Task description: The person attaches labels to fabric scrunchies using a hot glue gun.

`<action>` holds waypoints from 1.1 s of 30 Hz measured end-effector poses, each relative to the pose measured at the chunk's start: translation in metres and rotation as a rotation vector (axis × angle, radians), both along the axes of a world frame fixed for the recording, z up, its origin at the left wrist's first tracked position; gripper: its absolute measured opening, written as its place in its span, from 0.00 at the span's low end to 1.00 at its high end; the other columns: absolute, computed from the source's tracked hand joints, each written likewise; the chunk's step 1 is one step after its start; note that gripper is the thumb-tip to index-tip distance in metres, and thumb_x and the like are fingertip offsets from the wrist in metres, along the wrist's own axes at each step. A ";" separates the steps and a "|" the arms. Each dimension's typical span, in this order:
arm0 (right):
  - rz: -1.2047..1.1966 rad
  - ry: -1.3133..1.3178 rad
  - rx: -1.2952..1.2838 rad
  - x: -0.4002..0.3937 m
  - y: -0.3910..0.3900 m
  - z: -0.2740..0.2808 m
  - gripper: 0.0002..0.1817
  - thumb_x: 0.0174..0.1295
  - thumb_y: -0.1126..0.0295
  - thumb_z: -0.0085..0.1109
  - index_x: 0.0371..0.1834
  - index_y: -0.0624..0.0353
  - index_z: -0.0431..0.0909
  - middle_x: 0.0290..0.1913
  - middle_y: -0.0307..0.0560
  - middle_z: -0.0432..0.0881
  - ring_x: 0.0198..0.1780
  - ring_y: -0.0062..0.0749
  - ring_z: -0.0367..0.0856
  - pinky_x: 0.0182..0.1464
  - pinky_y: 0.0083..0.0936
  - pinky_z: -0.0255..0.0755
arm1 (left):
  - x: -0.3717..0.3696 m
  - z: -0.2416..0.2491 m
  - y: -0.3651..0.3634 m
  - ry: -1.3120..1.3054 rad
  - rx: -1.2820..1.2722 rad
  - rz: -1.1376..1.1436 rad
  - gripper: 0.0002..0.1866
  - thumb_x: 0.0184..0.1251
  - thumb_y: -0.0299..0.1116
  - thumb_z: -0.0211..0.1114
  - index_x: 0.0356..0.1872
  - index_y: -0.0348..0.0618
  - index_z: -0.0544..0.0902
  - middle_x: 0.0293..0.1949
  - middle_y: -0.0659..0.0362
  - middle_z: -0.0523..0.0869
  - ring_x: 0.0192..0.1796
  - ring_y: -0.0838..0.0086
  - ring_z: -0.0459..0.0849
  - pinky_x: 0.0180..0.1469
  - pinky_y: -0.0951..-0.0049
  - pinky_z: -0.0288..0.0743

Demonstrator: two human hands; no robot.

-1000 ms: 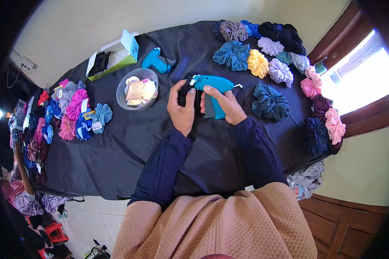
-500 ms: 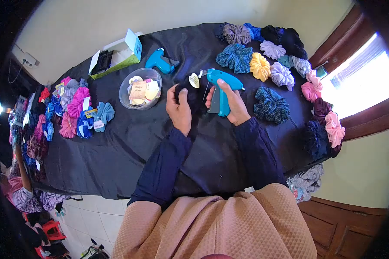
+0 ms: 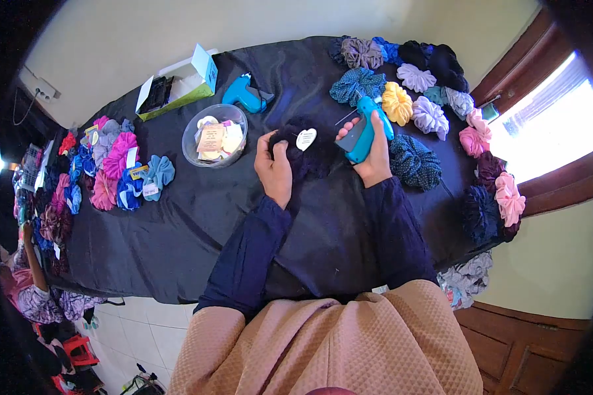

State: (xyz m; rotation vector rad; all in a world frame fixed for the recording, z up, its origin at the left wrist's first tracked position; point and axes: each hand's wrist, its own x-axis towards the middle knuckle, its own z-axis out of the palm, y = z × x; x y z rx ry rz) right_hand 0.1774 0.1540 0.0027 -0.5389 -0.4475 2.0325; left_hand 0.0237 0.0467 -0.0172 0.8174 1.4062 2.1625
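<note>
Between my hands is a dark scrunchie [image 3: 308, 163], with a white heart-shaped tag [image 3: 306, 139] on its upper side. My left hand [image 3: 273, 170] is closed on the scrunchie's left edge, thumb on top. My right hand [image 3: 374, 153] grips a teal tagging gun [image 3: 369, 131], held apart from the scrunchie and tilted with its top away from me. The scrunchie's outline partly blends into the black cloth. A clear round tub [image 3: 186, 139] of paper tags stands just left of my left hand.
A second teal tagging gun [image 3: 245, 97] lies behind the tub, beside an opened box [image 3: 207, 82]. Tagged scrunchies [image 3: 120, 158] are heaped at left; more, including a dotted teal one [image 3: 415, 162], lie at right. At far left a person's arm [image 3: 35, 260] reaches toward the table.
The tagging gun in my right hand has moved right, away from the scrunchie, and turned more upright. The heart tag now lies against the scrunchie, which shows more fully.
</note>
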 end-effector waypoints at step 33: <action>0.133 -0.125 0.076 0.001 0.001 0.005 0.22 0.67 0.51 0.58 0.43 0.63 0.74 0.37 0.52 0.80 0.39 0.41 0.83 0.46 0.39 0.79 | -0.098 0.086 -0.040 0.346 0.111 0.356 0.14 0.57 0.24 0.58 0.42 0.32 0.85 0.44 0.55 0.86 0.48 0.72 0.82 0.57 0.73 0.71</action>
